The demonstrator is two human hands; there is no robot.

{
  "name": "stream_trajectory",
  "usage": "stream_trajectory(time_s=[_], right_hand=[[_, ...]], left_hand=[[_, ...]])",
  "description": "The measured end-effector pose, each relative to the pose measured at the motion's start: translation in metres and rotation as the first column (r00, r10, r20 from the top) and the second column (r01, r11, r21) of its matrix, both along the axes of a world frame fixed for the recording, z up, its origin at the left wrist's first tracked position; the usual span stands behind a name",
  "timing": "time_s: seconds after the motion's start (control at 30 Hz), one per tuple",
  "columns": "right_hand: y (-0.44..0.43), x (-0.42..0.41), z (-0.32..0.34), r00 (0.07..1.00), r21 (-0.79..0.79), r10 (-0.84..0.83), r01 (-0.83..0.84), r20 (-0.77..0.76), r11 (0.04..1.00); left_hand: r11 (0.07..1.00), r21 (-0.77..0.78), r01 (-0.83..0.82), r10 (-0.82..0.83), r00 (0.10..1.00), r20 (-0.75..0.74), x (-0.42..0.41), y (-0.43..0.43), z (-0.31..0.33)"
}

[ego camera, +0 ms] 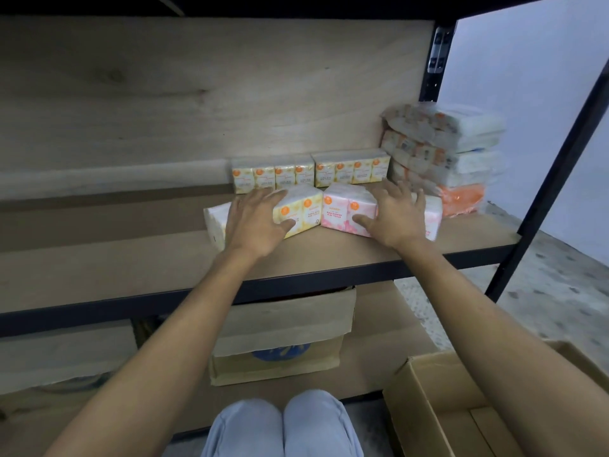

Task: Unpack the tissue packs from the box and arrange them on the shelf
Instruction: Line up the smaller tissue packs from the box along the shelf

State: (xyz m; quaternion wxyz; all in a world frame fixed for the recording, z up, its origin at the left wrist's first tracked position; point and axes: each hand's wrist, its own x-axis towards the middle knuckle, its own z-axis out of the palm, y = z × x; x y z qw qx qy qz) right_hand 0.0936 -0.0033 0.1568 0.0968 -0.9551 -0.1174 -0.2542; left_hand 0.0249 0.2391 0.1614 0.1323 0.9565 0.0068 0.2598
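On the wooden shelf (138,268), my left hand (255,222) lies over a yellow tissue pack (301,209), fingers on top and thumb against its front. My right hand (393,216) covers a pink tissue pack (346,206) the same way. The two packs meet at an angle in the middle. Behind them stand two rows of yellow packs (309,171) against the back. A stack of larger tissue packs (451,153) rises at the right end. The cardboard box (445,400) stands open at the lower right and shows a bare bottom.
A black metal upright (438,54) and a diagonal post (557,169) frame the shelf's right end. On the lower shelf sits another cardboard box (280,338) with a folded flap. My knees (280,427) are just below. Speckled floor (543,291) lies to the right.
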Motion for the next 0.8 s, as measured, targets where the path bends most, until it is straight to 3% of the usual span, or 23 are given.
stream_trajectory(time_s=[0.13,0.37,0.57,0.8], right_hand=[[-0.001,0.012,-0.006,1.0,-0.089,-0.023,0.022,-0.008,0.996],[-0.018,0.045,-0.002,0.99,-0.072,0.137,-0.14,-0.042,0.987],[-0.017,0.078,0.006,0.988,-0.142,0.14,-0.147,-0.058,0.979],[-0.016,0.126,-0.003,0.955,0.02,0.278,-0.277,-0.107,0.961]], left_hand=[[0.979,0.17,-0.113,0.112,0.994,0.012,0.014,0.002,-0.012],[0.963,0.24,-0.124,0.122,0.992,0.025,0.036,0.011,-0.01],[0.964,0.232,-0.132,0.128,0.991,0.031,0.061,0.015,-0.006],[0.998,0.057,-0.01,0.01,1.0,0.015,0.1,0.032,-0.015]])
